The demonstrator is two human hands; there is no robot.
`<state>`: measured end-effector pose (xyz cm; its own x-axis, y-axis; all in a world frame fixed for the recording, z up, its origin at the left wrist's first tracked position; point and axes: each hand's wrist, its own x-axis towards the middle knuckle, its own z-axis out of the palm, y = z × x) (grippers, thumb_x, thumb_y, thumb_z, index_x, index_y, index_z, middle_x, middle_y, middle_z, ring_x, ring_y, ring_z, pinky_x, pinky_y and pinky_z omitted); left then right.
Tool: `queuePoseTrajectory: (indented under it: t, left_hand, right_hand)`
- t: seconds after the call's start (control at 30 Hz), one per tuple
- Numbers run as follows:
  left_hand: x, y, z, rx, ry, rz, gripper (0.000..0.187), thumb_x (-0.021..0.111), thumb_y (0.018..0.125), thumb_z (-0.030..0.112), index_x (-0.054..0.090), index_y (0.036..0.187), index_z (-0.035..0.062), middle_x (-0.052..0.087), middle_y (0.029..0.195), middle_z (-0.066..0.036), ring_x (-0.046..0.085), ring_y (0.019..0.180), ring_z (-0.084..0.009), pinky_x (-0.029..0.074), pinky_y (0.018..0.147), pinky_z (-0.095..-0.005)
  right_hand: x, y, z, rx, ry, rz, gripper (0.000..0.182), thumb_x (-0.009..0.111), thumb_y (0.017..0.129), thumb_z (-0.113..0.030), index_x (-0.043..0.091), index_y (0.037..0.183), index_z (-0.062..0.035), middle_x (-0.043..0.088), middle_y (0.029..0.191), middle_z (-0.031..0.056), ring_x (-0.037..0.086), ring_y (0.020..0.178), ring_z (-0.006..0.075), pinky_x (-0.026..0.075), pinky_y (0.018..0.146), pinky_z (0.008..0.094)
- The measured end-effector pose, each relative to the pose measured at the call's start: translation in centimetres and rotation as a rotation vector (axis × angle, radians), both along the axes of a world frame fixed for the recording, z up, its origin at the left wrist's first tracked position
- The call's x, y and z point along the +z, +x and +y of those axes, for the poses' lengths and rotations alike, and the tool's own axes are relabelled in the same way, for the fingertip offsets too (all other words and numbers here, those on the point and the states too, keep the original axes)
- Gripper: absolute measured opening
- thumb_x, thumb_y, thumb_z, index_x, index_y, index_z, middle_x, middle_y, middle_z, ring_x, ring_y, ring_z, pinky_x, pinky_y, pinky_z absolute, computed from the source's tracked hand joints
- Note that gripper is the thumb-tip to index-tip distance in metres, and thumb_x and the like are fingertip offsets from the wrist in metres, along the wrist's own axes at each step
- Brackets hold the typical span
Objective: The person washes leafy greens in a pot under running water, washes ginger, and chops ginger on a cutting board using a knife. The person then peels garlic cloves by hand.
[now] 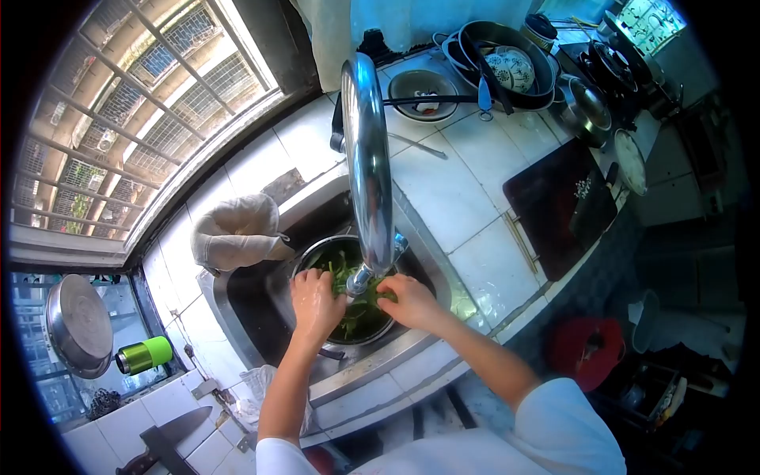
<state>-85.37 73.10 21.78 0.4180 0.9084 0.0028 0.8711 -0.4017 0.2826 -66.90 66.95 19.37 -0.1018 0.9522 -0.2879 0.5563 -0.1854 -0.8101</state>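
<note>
A round metal pot sits in the sink, with green leafy vegetables in it. My left hand reaches over the pot's left side, its fingers bent down into the greens. From the right, my right hand has its fingers closed around some of the leaves. The chrome faucet arches over the pot, and its spout end hangs between my hands. Some fingertips are hidden by the leaves.
A beige cloth lies over the sink's left rim. To the right are a dark cutting board with small white pieces and chopsticks. Bowls and a large pan stand behind. A knife and green bottle are at left.
</note>
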Motion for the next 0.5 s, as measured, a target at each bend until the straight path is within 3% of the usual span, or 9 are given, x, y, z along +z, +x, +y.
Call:
queuePoseTrajectory:
  t: [0.03,0.1,0.13,0.17,0.23,0.27,0.33,0.5]
  left_hand:
    - [-0.8,0.0,-0.3,0.000,-0.006,0.001,0.029,0.066,0.061,0.014,0.060,0.086,0.0013,0.055,0.088,-0.015,0.049,0.092,-0.0328,0.045,0.075,-0.0404]
    - [-3.5,0.5,-1.0,0.157,-0.274,0.073,0.031,0.066,0.060,0.013,0.059,0.088,0.0029,0.055,0.087,-0.015,0.049,0.093,-0.0325,0.043,0.078,-0.0443]
    - [-4.5,0.9,-1.4,0.084,-0.319,0.055,0.032,0.066,0.059,0.012,0.058,0.089,0.0043,0.055,0.088,-0.014,0.049,0.092,-0.0323,0.041,0.080,-0.0468]
    - [-9.2,0.2,-2.1,-0.057,-0.277,0.029,0.030,0.061,0.067,0.016,0.058,0.095,0.0067,0.055,0.098,-0.015,0.048,0.098,-0.0345,0.040,0.081,-0.0509]
    - [-13.8,0.5,-3.8,-0.353,0.011,0.114,0.029,0.053,0.076,0.022,0.056,0.102,0.0101,0.051,0.112,-0.016,0.044,0.107,-0.0382,0.037,0.081,-0.0561]
    - [-16.5,0.6,-3.6,-0.348,0.011,0.111,0.029,0.053,0.076,0.022,0.056,0.102,0.0101,0.051,0.112,-0.016,0.044,0.107,-0.0382,0.037,0.081,-0.0561]
    - [-21.6,1.0,-2.9,-0.603,0.169,0.107,0.031,0.047,0.081,0.028,0.054,0.108,0.0142,0.047,0.122,-0.015,0.039,0.112,-0.0416,0.034,0.080,-0.0618]
    - [-23.2,2.1,0.6,-0.512,-0.186,0.243,0.027,0.052,0.076,0.024,0.055,0.101,0.0129,0.053,0.098,-0.014,0.050,0.100,-0.0367,0.043,0.077,-0.0533]
  right_hand:
    - [0.0,0.0,0.0,0.001,-0.007,-0.005,0.024,0.059,0.077,-0.022,0.057,0.093,-0.0049,0.056,0.092,0.0139,0.053,0.092,0.0328,0.043,0.079,0.0402]
    - [-0.1,-0.2,-0.3,0.002,-0.024,-0.012,0.024,0.059,0.077,-0.021,0.056,0.094,-0.0049,0.056,0.092,0.0138,0.054,0.092,0.0326,0.043,0.080,0.0400]
    - [-0.1,-0.3,-0.5,0.008,-0.010,-0.012,0.023,0.059,0.077,-0.021,0.056,0.093,-0.0050,0.056,0.092,0.0140,0.054,0.092,0.0327,0.043,0.080,0.0401]
    - [-0.3,-0.4,-0.5,0.016,0.009,-0.011,0.023,0.059,0.077,-0.021,0.056,0.093,-0.0052,0.056,0.093,0.0142,0.054,0.092,0.0328,0.043,0.080,0.0402]
    - [-0.6,-0.7,-0.8,0.035,0.010,-0.006,0.022,0.059,0.077,-0.021,0.056,0.093,-0.0054,0.056,0.093,0.0143,0.053,0.093,0.0329,0.043,0.080,0.0403]
    - [-0.7,-0.9,-0.9,0.052,0.012,0.004,0.022,0.059,0.077,-0.021,0.056,0.092,-0.0055,0.056,0.094,0.0145,0.053,0.093,0.0329,0.043,0.080,0.0405]
    - [0.1,-1.3,-0.7,0.058,0.005,0.004,0.022,0.060,0.076,-0.019,0.057,0.094,-0.0051,0.057,0.094,0.0144,0.054,0.092,0.0318,0.043,0.080,0.0388]
    - [0.4,-2.0,-1.0,0.055,0.001,0.016,0.023,0.060,0.077,-0.017,0.057,0.096,-0.0049,0.057,0.095,0.0145,0.055,0.091,0.0307,0.044,0.079,0.0370]
